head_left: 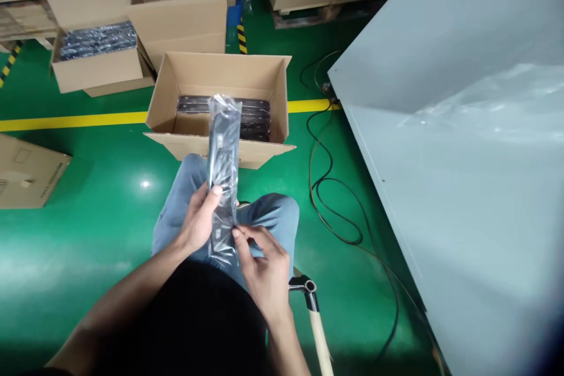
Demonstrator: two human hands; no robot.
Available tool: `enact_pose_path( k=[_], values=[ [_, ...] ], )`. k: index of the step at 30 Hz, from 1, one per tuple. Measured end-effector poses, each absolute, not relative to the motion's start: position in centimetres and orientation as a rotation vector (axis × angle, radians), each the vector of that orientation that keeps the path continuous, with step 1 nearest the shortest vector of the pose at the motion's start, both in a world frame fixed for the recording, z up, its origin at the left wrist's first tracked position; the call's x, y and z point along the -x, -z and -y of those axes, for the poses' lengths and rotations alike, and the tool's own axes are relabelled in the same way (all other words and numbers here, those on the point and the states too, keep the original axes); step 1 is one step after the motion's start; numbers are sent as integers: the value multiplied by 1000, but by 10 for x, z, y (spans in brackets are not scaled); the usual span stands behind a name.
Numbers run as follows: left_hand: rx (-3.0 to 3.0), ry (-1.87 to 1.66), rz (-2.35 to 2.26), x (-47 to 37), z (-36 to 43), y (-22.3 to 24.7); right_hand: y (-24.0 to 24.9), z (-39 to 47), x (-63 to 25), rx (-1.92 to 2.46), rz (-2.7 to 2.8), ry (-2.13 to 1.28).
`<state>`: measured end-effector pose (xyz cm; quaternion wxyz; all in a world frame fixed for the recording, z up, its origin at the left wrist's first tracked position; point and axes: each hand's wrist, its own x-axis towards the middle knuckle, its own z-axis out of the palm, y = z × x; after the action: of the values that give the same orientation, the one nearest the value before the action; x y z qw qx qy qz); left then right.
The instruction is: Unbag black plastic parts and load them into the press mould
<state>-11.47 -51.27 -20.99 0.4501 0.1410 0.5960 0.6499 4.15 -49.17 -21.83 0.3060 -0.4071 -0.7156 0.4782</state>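
Note:
A long dark part in a clear plastic bag [224, 153] stands lengthwise above my lap, its far end overlapping the view of an open cardboard box. My left hand [200, 220] grips the bag around its middle, thumb on top. Lower down, my right hand [264, 261] pinches the bag's right edge between thumb and fingers. The open cardboard box [227, 73] sits just beyond my knees. Inside it lie several dark flat parts [253, 111], stacked in rows and partly hidden by the bag.
A second open box [99, 73] at the upper left holds plastic-wrapped parts [99, 40]. A closed carton [30, 170] lies at the left. Cables [326, 179] loop across the green floor beside a large grey panel [462, 129] on the right. A pipe frame [311, 288] stands near my right side.

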Motion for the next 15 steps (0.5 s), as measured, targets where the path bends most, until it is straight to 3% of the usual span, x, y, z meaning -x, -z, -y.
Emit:
enact_pose_path(
  k=[8,15],
  values=[
    [-339,-1394,-1264,118,518,224,236,490,-63,1349,1465,-1562],
    [-663,-1201,-1469,107,524,222,227,464,-70,1247,1696,-1168]
  ],
)
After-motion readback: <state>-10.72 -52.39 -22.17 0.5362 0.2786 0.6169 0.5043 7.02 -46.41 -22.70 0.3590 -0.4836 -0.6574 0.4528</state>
